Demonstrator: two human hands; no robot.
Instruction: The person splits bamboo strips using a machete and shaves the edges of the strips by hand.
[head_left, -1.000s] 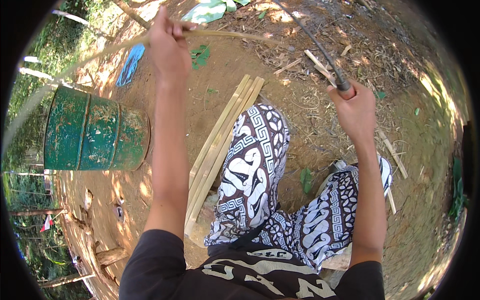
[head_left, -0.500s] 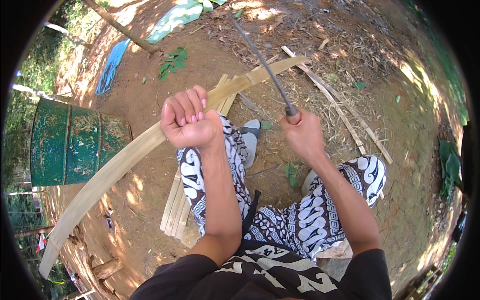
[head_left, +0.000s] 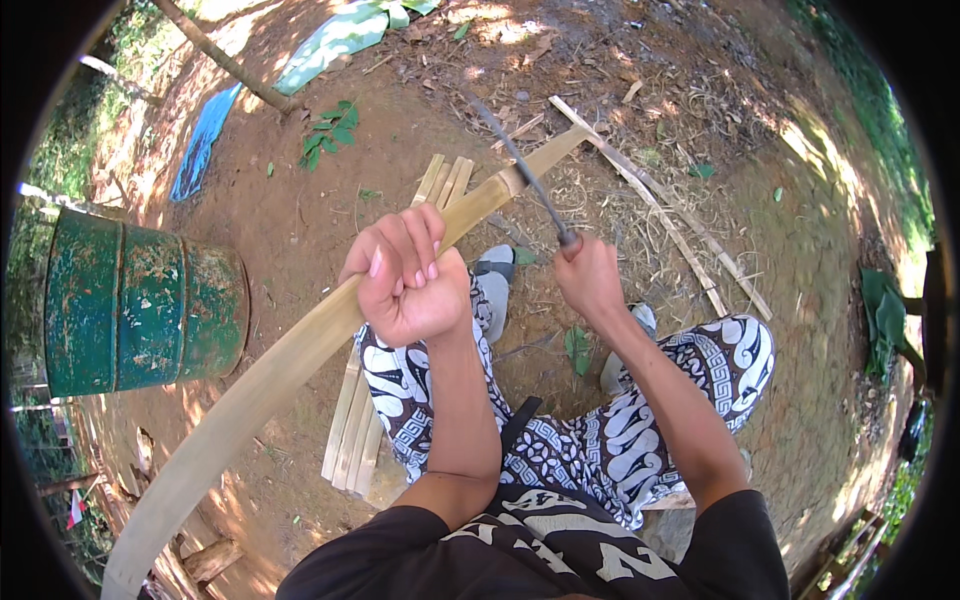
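A long, pale bamboo strip point(head_left: 262, 375) slants across the view from lower left to upper middle. My left hand point(head_left: 412, 275) is closed round it above my left knee. In my right hand point(head_left: 590, 278) is the handle of a long, thin-bladed knife point(head_left: 528, 178), gripped in a fist. The blade points up and to the left and crosses the strip near a node, toward its far end; whether its edge bites into the bamboo I cannot tell. More bamboo strips point(head_left: 350, 430) lie in a bundle on the ground beneath my left arm, partly hidden by my leg.
A rusty green drum point(head_left: 150, 305) lies at the left. Two thin bamboo lengths point(head_left: 665, 205) rest on the ground at right, among scattered shavings point(head_left: 640, 240). Farther off are a blue plastic sheet point(head_left: 205, 140), a pale green sheet point(head_left: 330, 45) and a leafy sprig point(head_left: 330, 132).
My left hand and the bamboo strip have shifted right and nearer to me. The knife has moved slightly left and down, now crossing the strip closer to the node.
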